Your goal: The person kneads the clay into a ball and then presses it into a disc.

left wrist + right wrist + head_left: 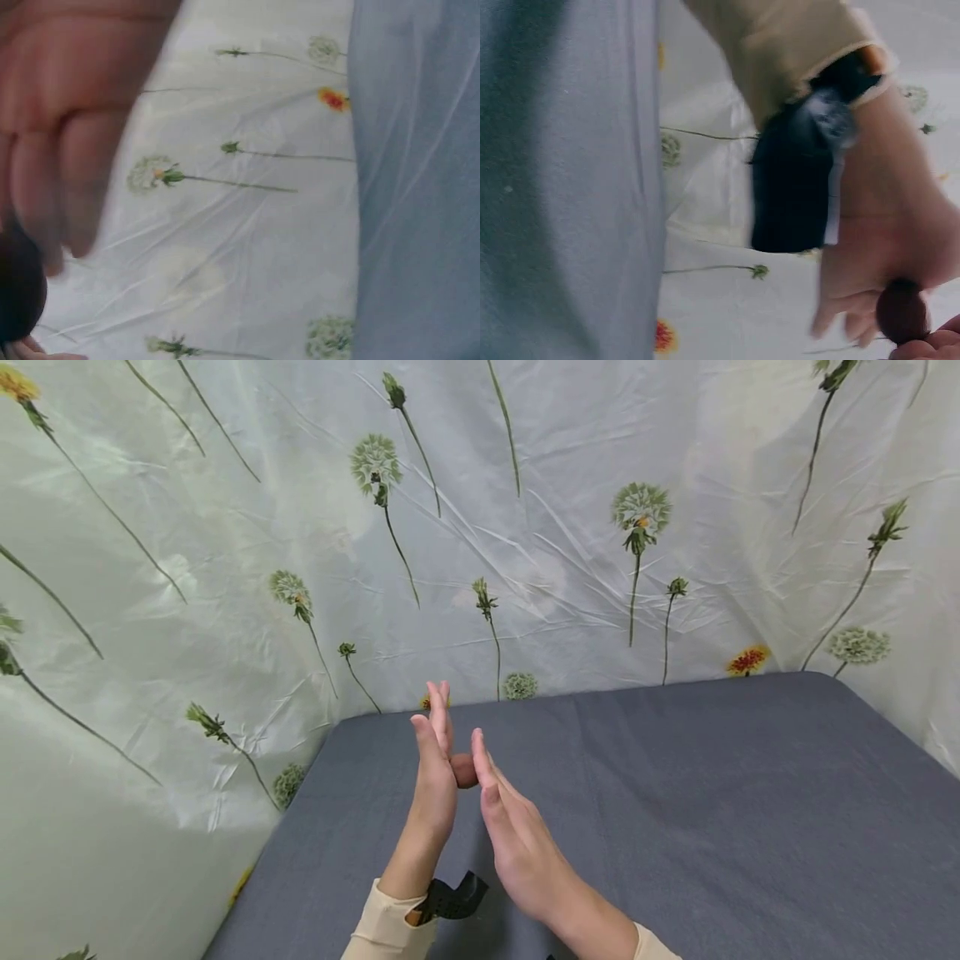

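Observation:
A small reddish-brown ball [464, 771], smooth and rounded, sits between the two hands above the table. My left hand [435, 785] stands upright on the ball's left side, its fingers straight and pointing away. From the right, my right hand [517, 839] leans in with straight fingers laid against the ball. In the right wrist view, the dark ball [902, 311] lies between the left palm and the right fingertips [934, 349]. The left wrist view shows only part of the ball [19, 285] at its edge, beside blurred fingers [82, 180].
A table under dark grey cloth [697, 793] spreads below the hands. Behind and to the left hangs a pale sheet [525, 552] printed with dandelions. The left wrist wears a black camera mount [457, 896], close to the right hand. Both sleeves are cream.

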`<state>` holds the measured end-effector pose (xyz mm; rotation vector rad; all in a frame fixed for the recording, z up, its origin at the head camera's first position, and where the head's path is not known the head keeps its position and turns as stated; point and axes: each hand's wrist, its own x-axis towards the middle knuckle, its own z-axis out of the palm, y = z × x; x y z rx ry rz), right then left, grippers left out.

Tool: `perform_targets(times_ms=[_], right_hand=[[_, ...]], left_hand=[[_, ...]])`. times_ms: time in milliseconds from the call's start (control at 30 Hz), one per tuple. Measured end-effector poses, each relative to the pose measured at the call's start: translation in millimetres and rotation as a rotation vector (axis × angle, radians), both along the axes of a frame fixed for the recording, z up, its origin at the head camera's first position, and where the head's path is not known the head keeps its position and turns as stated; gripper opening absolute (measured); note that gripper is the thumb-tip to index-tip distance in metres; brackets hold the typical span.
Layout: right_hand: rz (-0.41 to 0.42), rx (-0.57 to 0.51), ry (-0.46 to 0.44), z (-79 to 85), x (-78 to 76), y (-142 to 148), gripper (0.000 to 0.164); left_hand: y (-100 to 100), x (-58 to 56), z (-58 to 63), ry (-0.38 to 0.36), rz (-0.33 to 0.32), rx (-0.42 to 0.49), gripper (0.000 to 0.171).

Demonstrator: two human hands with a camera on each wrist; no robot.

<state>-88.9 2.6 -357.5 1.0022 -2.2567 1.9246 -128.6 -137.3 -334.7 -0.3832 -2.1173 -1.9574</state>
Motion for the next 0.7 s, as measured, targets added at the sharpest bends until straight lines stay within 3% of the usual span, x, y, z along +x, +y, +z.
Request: perform_targets(times_ms=[100, 233, 367, 533, 700], right_hand=[[-0.063, -0.007, 0.06, 5.6, -2.8, 7.5, 0.054], [-0.167, -0.033, 0.092, 9.0, -13.9, 21.9, 0.056], [-0.188, -0.053, 0.101, 4.2, -22.4, 35.5, 0.057], [-0.182, -0.012, 0.068, -7.3, -18.2, 45.4, 0.056], [-0.156, 0.001, -0.035, -15.8, -4.3, 51.4, 0.055]], left_hand=[[11.4, 0.6, -6.6, -0.012, -0.055, -0.018, 0.082], [36.3, 9.8, -15.1, 0.032, -0.153, -0.093, 0.077], [57.8, 21.1, -22.0, 0.07, -0.222, -0.145, 0.067], [67.7, 29.8, -27.0, 0.032, -0.239, -0.113, 0.061], [67.3, 32.7, -28.0, -0.005, -0.228, -0.069, 0.062]])
